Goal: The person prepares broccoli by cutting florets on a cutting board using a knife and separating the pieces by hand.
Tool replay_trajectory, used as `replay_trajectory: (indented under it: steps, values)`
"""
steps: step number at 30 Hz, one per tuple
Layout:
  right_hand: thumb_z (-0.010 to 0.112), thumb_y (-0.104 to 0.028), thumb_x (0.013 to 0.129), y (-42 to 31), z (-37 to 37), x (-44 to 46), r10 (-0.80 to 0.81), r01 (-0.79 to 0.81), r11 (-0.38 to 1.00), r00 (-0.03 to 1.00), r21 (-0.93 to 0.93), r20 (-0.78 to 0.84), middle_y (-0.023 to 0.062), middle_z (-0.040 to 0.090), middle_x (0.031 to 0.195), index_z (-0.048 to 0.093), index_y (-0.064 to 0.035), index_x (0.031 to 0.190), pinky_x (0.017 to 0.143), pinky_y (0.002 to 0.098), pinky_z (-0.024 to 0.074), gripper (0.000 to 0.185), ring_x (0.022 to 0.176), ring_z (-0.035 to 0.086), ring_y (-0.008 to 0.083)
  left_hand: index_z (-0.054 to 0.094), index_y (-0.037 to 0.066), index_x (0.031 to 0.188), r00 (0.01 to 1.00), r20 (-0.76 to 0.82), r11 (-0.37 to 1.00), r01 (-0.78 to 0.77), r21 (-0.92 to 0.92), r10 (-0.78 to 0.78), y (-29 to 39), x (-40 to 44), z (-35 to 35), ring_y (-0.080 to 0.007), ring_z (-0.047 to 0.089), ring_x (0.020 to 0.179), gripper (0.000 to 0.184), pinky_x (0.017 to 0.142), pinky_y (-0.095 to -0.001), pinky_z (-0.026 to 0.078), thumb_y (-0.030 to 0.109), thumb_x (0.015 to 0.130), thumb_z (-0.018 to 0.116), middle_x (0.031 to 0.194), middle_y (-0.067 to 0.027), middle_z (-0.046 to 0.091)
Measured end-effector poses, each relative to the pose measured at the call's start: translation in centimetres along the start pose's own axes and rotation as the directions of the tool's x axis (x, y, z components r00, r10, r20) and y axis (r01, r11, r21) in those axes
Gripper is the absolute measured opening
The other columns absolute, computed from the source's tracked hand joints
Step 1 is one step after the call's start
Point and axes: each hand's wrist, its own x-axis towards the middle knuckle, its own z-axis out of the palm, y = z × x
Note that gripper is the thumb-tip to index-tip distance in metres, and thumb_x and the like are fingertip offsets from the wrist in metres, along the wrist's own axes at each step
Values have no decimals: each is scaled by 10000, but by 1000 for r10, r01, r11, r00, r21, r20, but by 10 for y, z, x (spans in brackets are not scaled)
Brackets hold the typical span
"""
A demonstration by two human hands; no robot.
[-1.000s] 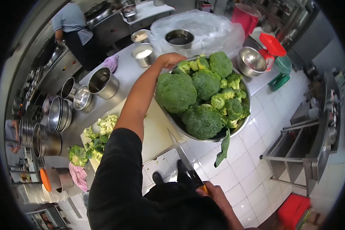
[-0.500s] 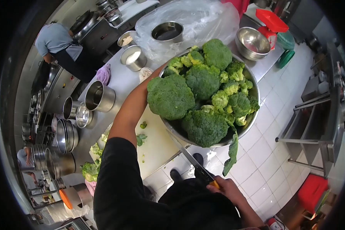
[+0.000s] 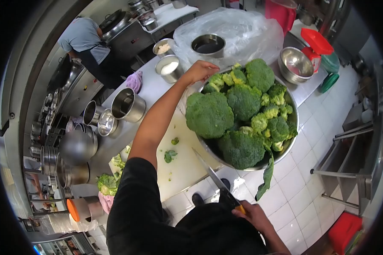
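Note:
A large steel bowl (image 3: 294, 144) heaped with broccoli (image 3: 209, 115) stands at the worktable's near edge, partly overhanging the floor. My left hand (image 3: 201, 71) is at the bowl's far left rim, fingers stretched towards it; whether they touch the metal is hard to tell. My right hand (image 3: 253, 214) is closed round the yellow handle of a long knife (image 3: 217, 180), held low beside my body with its blade pointing up and left. Under the blade's tip is a pale cutting board (image 3: 181, 170) with green scraps (image 3: 170, 156). One broccoli leaf (image 3: 266, 176) droops over the near rim.
Steel pots (image 3: 128, 105) and stacked bowls line the left side, with a blurred round metal shape (image 3: 77, 147) before them. A plastic bag (image 3: 238, 32), black-filled pot (image 3: 208, 44) and red scale (image 3: 317, 41) occupy the far side. Another person (image 3: 87, 46) bends at the stove.
My left hand has shifted up and outward from behind the broccoli and now shows. The view has moved; the bowl and knife keep their places. A blurred metal shape has appeared by the stacked bowls.

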Motion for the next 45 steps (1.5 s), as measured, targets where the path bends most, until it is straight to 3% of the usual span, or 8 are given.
replay_trajectory:
  steps: [7,12,22,25,27,32,40,45]
  values:
    - [631,-423,932,-2,8,5,39,-39,998,999,45,17,194,611,679,565,-59,999,607,441,491,376,667,641,396,612,106,1321,968,214,923,-196,331,129,20,77,16,-126,627,1026,395,816,-271,518,109,927,606,1092,-80,683]
    - [631,-417,929,11,14,5,-45,48,995,998,91,-32,198,612,677,575,-56,971,602,447,491,368,664,642,393,461,139,1454,901,344,895,96,436,-264,41,78,28,-206,573,1143,449,964,-336,438,176,1007,475,1330,-128,581]
    - [630,-415,933,26,12,8,-130,145,981,984,127,-120,194,586,630,579,-56,952,553,446,471,363,583,601,393,683,26,1068,843,366,617,-538,575,394,-37,128,-3,-241,660,752,297,712,-376,527,287,941,620,891,-79,713]
    - [623,-407,940,28,13,12,-194,202,976,975,76,-108,195,575,616,556,-50,931,538,455,456,363,570,595,389,721,60,1011,976,-127,901,-106,421,174,18,74,15,-132,624,638,239,578,-287,506,270,898,702,814,-26,702]
    - [621,-404,941,25,11,11,-214,219,974,972,51,-95,196,570,610,546,-46,921,536,461,453,366,568,592,392,732,66,1013,943,-317,993,-114,-22,102,38,53,15,-59,583,610,211,533,-212,462,217,866,744,804,-7,692]
    - [610,-399,946,27,16,17,-325,333,942,937,46,-124,205,571,611,541,-44,925,550,486,455,362,589,598,413,703,65,1118,758,-526,895,-445,13,385,110,-12,24,-66,598,703,302,582,-222,475,222,864,746,857,-20,699]
    - [632,-333,935,0,12,13,-373,371,928,918,-40,-132,205,593,631,560,-40,957,566,492,465,302,627,617,421,704,140,1101,516,266,277,-748,603,814,156,-51,202,-250,658,865,330,743,-384,529,219,783,739,961,-80,671]
    - [675,-303,911,-6,11,9,-211,207,976,975,-66,-66,211,627,674,597,-32,1058,567,457,486,318,630,626,416,735,119,1009,771,480,172,-586,792,418,159,-52,232,-343,663,968,293,836,-475,554,233,740,716,959,-135,699]
